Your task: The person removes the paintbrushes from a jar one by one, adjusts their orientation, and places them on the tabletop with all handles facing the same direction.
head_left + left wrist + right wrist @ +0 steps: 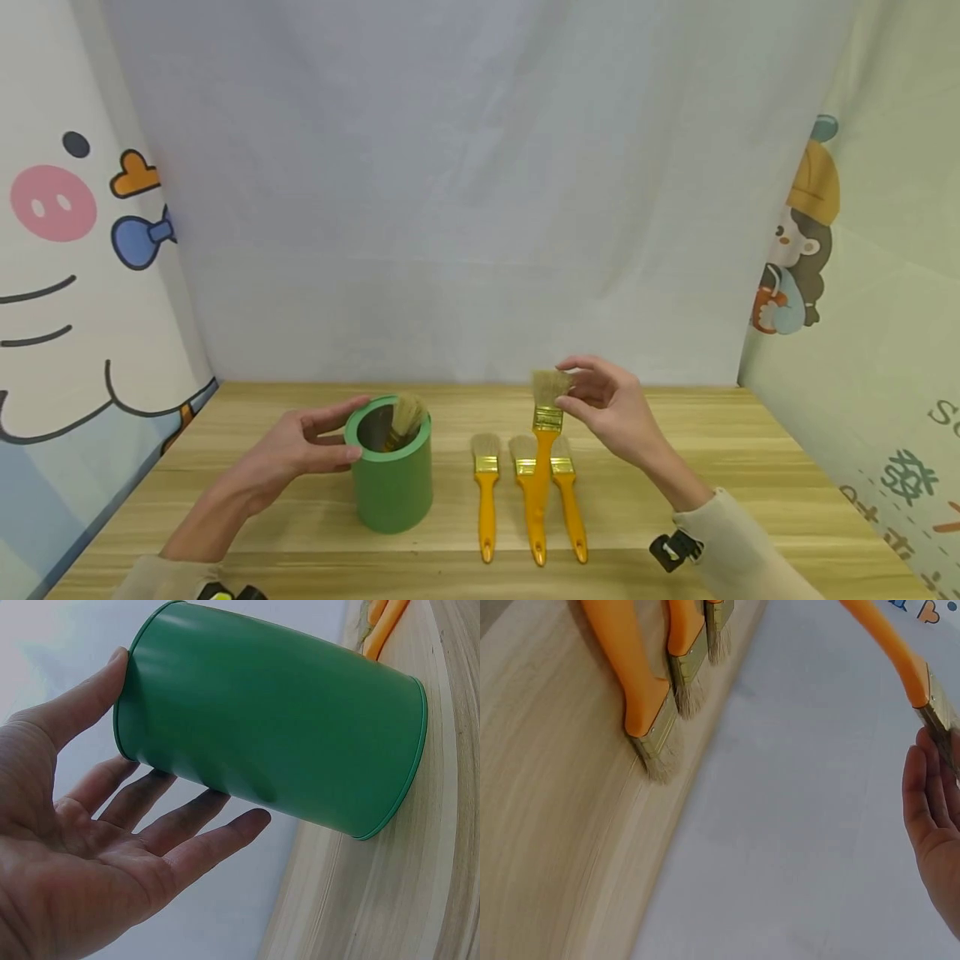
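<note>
The left hand (300, 454) (112, 847) rests its thumb and fingertips on the upper side of a green cylindrical container (393, 492) (270, 720). Bristles of one brush (408, 414) stick up out of the container's mouth. Between thumb and fingers, the right hand (615, 412) (937, 825) pinches the bristle end of a raised brush (543, 450) (900, 652), its orange handle pointing down. Below it on the table lie three more orange-handled brushes: a left one (487, 500), a middle one (523, 454) partly covered by the raised brush, and a right one (570, 500) (641, 697).
The wooden table (660, 533) ends at a pale curtain (480, 208) behind it. Printed cloths with cartoon figures hang on the left (45, 333) and right (862, 375) sides.
</note>
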Demonstrator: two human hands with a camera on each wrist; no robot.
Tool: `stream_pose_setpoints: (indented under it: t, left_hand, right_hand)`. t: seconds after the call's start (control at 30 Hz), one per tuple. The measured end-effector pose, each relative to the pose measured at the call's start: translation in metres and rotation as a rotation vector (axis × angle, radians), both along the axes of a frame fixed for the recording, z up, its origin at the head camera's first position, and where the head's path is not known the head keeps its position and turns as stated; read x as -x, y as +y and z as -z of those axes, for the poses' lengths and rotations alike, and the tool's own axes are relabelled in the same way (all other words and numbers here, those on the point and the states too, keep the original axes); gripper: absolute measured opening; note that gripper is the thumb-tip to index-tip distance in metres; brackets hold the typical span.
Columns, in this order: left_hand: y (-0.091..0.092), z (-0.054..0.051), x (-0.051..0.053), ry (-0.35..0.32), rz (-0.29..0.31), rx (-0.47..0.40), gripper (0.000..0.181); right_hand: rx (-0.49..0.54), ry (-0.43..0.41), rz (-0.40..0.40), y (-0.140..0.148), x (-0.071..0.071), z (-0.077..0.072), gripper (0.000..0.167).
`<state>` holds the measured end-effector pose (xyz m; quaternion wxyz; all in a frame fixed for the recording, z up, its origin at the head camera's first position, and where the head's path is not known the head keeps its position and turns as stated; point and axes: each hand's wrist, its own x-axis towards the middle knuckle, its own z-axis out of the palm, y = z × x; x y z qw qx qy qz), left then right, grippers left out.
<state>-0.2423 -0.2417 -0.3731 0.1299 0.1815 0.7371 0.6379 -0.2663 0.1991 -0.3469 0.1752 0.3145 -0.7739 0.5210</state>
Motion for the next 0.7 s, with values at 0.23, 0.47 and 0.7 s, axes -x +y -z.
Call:
stream_pose_setpoints:
  t: [0.23,0.47,0.7]
  left_hand:
    - [0.001,0.000,0.000,-0.005,0.004,0.000,0.079]
    - [0.001,0.000,0.001,-0.002,0.005,-0.001,0.079]
    - [0.000,0.000,0.001,-0.010,0.011,-0.001,0.079]
  right_hand:
    - [-0.030,-0.049,0.045,0.022,-0.001,0.009,0.038]
    - [-0.059,-0.101,0.058,0.042,-0.003,0.015,0.037]
    - [-0.087,-0.243,0.053,0.061,0.001,0.020,0.039]
